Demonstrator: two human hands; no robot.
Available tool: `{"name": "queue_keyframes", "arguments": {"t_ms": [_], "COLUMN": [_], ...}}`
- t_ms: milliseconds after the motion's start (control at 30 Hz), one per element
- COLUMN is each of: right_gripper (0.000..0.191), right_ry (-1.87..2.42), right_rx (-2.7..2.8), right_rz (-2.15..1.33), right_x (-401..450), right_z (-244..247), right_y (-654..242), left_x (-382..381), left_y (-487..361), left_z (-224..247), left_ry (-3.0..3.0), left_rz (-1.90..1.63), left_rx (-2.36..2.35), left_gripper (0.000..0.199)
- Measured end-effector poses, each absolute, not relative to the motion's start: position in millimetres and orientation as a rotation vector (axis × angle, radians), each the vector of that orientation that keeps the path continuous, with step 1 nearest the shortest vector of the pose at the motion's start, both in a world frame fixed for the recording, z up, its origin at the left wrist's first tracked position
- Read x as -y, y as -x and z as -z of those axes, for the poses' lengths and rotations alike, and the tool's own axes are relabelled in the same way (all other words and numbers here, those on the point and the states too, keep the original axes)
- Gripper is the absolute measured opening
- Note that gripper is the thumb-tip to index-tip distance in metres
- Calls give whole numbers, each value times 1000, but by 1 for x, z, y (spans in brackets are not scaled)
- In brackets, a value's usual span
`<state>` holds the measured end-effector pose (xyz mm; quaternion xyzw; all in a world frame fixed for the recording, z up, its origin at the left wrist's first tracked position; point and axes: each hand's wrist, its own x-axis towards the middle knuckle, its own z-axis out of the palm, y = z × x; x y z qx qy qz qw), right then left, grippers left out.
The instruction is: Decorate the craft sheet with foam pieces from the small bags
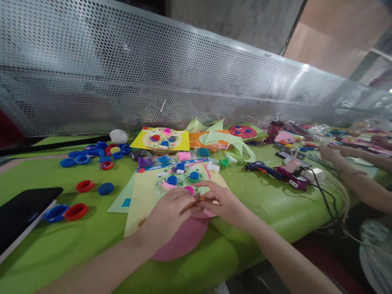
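Observation:
In the head view, my left hand (pixel 168 212) and my right hand (pixel 222 202) meet over a sheet of craft paper. Between their fingertips is a small brown piece (pixel 191 204), soft-looking like modelling clay, and both hands pinch it. Below them lies a pink paper disc (pixel 183 241), partly covered by my left hand. On the pale yellow sheet (pixel 139 204) beneath sit blue bottle caps (pixel 172 180) and a bright pink blob (pixel 189 190), with bits of coloured clay round them.
Loose blue caps (pixel 105 188) and red caps (pixel 85 186) lie at left, near a black phone (pixel 24 212). A yellow card (pixel 134 143) stands behind. To the right are a glue gun (pixel 263 169), a power strip (pixel 297 181) with cables, and another person's arm (pixel 352 179). A perforated metal panel (pixel 183 73) borders the back.

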<state>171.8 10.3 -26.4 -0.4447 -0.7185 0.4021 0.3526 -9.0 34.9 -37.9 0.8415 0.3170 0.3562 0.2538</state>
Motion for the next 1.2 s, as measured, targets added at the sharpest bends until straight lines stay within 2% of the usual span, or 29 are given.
{"name": "queue_keyframes", "arguments": {"t_ms": [100,133,200,400,533,633,667,733,800,1000,1200], "right_gripper": [19,19,30,29,43,44,44,46,45,40,43], "right_ry": [1294,1411,1567,1860,1884,1752,1670,1397,1319,1264,954], "right_rx": [1990,2011,1904,1773,1716,1837,1915,1954,1868,1697,1562], "right_rz": [-670,-432,-229,22,111,-61,-180,-677,-784,-894,-1356], "right_x": [-22,-27,-37,-52,-47,-34,-29,-20,-18,-26,3], "right_z": [19,18,18,55,57,35,28,17,14,22,31], "right_y": [-183,-191,-209,-247,-236,-214,-206,-191,-183,-186,-150], "left_x": [-37,-38,-40,-42,-40,-37,-37,-36,-37,-45,-35], "left_y": [17,19,23,20,14,11,10,11,14,24,13], "left_z": [33,31,25,18,24,26,26,25,25,31,45], "left_ry": [-2211,-2179,-2114,-1966,-1827,-1869,-1923,-2040,-2124,-2442,-3096], "left_rz": [-1000,-1007,-989,-815,-829,-942,-987,-1051,-1058,-1037,-934], "left_rx": [-966,-1008,-1078,-1108,-1016,-1004,-1007,-989,-945,-841,-842], "left_gripper": [20,20,23,37,33,30,24,12,9,24,40]}}
